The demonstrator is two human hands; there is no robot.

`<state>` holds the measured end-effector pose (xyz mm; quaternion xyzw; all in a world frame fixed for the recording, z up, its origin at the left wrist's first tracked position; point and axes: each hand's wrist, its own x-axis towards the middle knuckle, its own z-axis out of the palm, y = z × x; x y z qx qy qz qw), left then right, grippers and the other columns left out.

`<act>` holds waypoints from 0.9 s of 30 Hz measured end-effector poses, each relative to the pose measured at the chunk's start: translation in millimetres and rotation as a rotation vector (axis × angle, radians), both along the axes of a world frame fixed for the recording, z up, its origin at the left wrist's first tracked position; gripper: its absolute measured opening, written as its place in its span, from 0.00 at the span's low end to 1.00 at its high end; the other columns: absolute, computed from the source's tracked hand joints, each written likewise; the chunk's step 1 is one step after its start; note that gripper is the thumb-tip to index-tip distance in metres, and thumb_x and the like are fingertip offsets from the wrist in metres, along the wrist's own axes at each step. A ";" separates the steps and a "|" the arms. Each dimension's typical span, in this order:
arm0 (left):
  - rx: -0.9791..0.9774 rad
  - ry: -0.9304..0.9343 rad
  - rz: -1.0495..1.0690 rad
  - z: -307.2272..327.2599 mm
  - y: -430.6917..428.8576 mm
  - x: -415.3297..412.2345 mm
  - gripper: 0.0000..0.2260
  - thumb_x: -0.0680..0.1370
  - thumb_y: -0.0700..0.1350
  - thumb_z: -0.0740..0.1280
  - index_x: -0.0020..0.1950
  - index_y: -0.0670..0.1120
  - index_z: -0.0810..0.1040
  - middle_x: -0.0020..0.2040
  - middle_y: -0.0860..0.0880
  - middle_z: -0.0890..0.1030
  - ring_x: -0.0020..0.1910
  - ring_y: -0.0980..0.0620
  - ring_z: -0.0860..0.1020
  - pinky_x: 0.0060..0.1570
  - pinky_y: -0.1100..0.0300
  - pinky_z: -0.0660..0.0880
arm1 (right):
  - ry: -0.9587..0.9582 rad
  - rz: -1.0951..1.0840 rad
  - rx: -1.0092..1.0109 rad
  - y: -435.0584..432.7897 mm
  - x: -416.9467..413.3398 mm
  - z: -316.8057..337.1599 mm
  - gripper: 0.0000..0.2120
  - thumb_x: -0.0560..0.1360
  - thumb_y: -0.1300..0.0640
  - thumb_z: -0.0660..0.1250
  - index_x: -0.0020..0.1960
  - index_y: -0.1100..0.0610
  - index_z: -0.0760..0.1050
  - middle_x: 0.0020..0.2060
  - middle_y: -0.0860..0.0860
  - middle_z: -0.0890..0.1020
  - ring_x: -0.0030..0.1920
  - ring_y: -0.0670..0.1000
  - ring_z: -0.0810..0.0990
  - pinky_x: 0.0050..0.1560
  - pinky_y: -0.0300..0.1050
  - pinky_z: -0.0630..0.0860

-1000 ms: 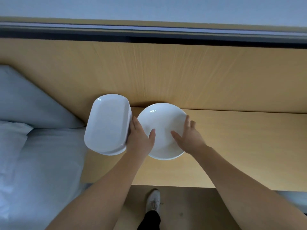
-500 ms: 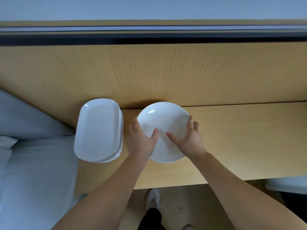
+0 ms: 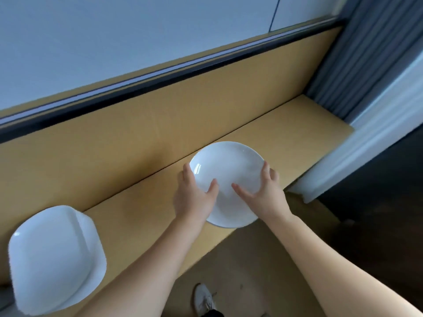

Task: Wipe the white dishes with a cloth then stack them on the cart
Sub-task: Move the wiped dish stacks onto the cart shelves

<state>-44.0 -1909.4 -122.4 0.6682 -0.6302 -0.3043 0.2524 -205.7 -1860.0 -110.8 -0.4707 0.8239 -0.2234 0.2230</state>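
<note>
round white plate (image 3: 229,177) held over the near edge of the bench (image 3: 142,216), gripped at its side rims by left hand (image 3: 194,197) and right hand (image 3: 265,195), thumbs laid on its face, fingers (image 3: 187,172) curled round the rim, oblong white dishes (image 3: 52,255) stacked well apart at the left

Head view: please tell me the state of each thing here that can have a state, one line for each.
round plate: upright, gripped at both sides; its near edge juts past the front of the wooden shelf.
left hand: grips the plate's left rim, thumb on top.
right hand: grips the plate's right rim, thumb on top.
oblong dishes: stacked on the shelf, no hand on them.
</note>
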 end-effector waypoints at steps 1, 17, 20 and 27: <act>-0.011 -0.003 -0.050 3.8 5.4 -13.9 0.34 0.75 0.60 0.65 0.75 0.50 0.55 0.69 0.52 0.67 0.61 0.47 0.74 0.50 0.56 0.72 | 0.018 -0.046 -0.006 13.0 -11.4 4.5 0.51 0.68 0.32 0.68 0.78 0.52 0.45 0.71 0.52 0.60 0.63 0.55 0.73 0.56 0.51 0.76; -0.172 0.051 -0.761 49.2 269.1 -180.0 0.31 0.74 0.59 0.65 0.72 0.49 0.59 0.64 0.49 0.70 0.53 0.50 0.74 0.37 0.63 0.67 | 0.059 -0.698 -0.082 365.6 -107.1 47.7 0.52 0.69 0.31 0.66 0.79 0.52 0.41 0.74 0.51 0.57 0.66 0.55 0.71 0.63 0.50 0.73; -0.206 0.044 -0.871 51.9 352.0 -196.5 0.27 0.73 0.61 0.65 0.68 0.52 0.62 0.59 0.51 0.71 0.46 0.56 0.71 0.31 0.67 0.67 | 0.036 -0.813 -0.080 457.1 -107.1 50.6 0.53 0.69 0.31 0.66 0.79 0.53 0.41 0.74 0.51 0.56 0.67 0.55 0.70 0.65 0.50 0.71; -0.123 0.093 -1.185 51.7 534.8 -243.1 0.26 0.73 0.58 0.65 0.67 0.50 0.63 0.57 0.49 0.72 0.49 0.46 0.76 0.42 0.58 0.69 | 0.056 -1.095 -0.075 656.5 -104.2 53.8 0.54 0.69 0.31 0.67 0.79 0.57 0.42 0.73 0.55 0.58 0.67 0.54 0.70 0.64 0.48 0.71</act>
